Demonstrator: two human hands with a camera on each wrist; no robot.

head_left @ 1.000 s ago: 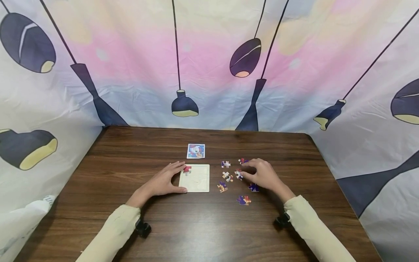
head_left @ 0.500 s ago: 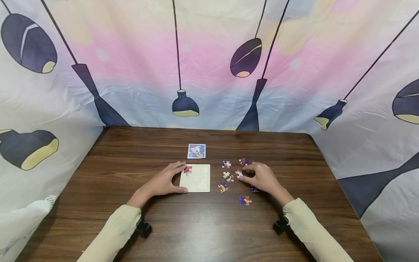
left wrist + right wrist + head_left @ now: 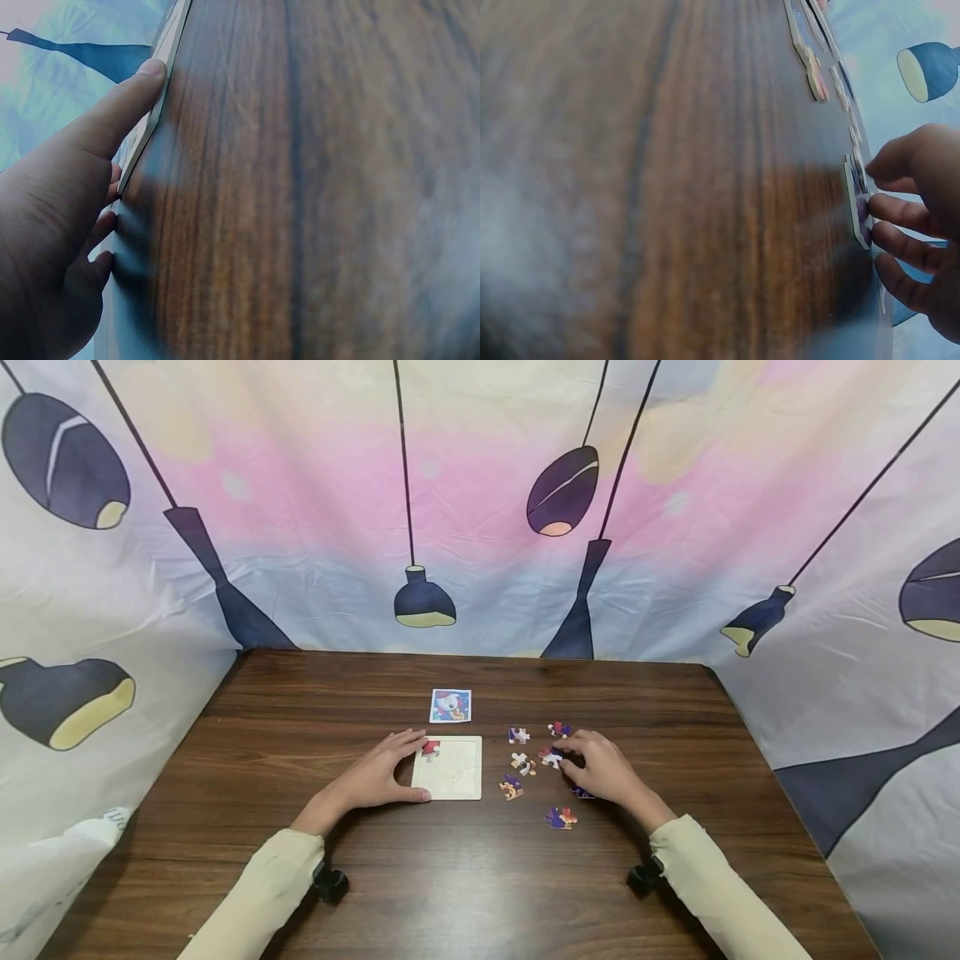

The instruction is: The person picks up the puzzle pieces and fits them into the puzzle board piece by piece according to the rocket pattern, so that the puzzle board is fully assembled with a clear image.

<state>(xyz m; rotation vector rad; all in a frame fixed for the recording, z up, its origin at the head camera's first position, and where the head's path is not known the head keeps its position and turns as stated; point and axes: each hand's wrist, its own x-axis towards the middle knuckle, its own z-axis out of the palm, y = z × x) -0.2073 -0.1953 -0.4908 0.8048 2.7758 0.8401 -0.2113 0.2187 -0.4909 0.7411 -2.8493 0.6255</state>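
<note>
My left hand [image 3: 378, 772] holds the pale square puzzle board [image 3: 456, 777] at its left side, with the thumb at the near corner and fingers at the far one. The left wrist view shows the thumb [image 3: 135, 94] lying on the board's edge. One red-and-white piece [image 3: 431, 748] sits in the board's far left corner. To the right, my right hand [image 3: 600, 767] pinches a white, red and purple puzzle piece [image 3: 551, 759] low at the table between thumb and index finger. A dark purple piece [image 3: 581, 792] is partly hidden under that hand.
Several loose puzzle pieces lie around the right hand, among them a purple-and-orange one [image 3: 561, 818] nearest the front and a red-and-purple one [image 3: 558, 729] farther back. A small picture card [image 3: 451, 706] lies behind the board on the wooden table [image 3: 450, 877]. A printed cloth [image 3: 480, 527] surrounds the table.
My right hand has closed its thumb and index finger at the white, red and purple piece, which has turned and shifted slightly right. My left hand and the board have stayed in place.
</note>
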